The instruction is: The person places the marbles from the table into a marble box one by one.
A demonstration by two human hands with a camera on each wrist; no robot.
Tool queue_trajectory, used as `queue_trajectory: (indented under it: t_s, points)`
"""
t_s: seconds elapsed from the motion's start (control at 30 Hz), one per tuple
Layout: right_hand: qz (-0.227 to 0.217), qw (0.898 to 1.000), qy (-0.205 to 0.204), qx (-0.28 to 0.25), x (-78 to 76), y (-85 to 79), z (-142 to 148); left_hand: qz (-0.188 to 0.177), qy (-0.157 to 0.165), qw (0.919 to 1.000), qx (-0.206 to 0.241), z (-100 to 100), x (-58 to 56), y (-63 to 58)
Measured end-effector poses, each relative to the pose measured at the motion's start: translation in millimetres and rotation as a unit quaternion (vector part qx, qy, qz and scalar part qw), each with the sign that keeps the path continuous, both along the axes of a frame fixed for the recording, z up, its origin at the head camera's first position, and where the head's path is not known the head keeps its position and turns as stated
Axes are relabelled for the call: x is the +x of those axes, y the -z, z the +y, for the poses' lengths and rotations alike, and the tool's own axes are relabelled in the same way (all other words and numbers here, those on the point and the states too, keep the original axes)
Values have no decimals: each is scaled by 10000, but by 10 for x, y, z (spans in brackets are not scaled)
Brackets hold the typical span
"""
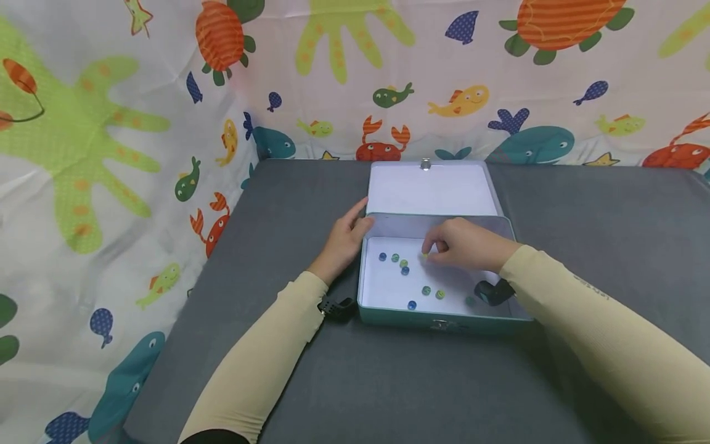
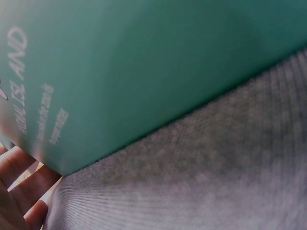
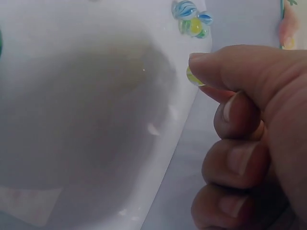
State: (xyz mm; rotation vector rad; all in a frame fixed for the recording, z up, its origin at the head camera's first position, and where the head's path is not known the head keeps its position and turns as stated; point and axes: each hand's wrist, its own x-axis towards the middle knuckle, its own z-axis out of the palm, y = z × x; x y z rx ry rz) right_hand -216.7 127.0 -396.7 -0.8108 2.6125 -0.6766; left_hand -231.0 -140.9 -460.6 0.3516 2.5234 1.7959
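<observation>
A green tin box (image 1: 399, 317) with a white inside stands with its lid (image 1: 432, 188) raised at the back. My right hand (image 1: 463, 245) is over the box floor, pinching a yellow marble (image 3: 194, 77) between thumb and forefinger; the other fingers are curled in. Blue and green marbles lie scattered inside, among them a blue marble (image 1: 412, 305) near the front wall and a green marble (image 1: 426, 290). At the box's back left corner my left hand (image 1: 341, 243) rests against the side, its fingers fairly straight. In the left wrist view, those fingers touch the lettered green wall (image 2: 144, 72).
Dark grey cloth (image 1: 432, 382) covers the table around the box. A curtain (image 1: 344, 92) printed with sea animals hangs behind and at the left. Each wrist wears a black strap, and the right one (image 1: 493, 292) hangs over the box's right part.
</observation>
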Motion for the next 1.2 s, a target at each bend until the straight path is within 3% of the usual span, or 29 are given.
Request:
queue_trajectory:
  t_s: [0.4, 0.67, 1.2]
  points:
    - [-120, 9992, -72, 368, -24, 18, -36, -39, -173, 9998, -77, -15, 29, 31]
    - [43, 9985, -162, 520, -23, -14, -45, 79, -178, 9998, -51, -20, 22, 24]
    - [-183, 9992, 44, 352, -11, 12, -16, 34, -70, 9999, -91, 6, 14, -14]
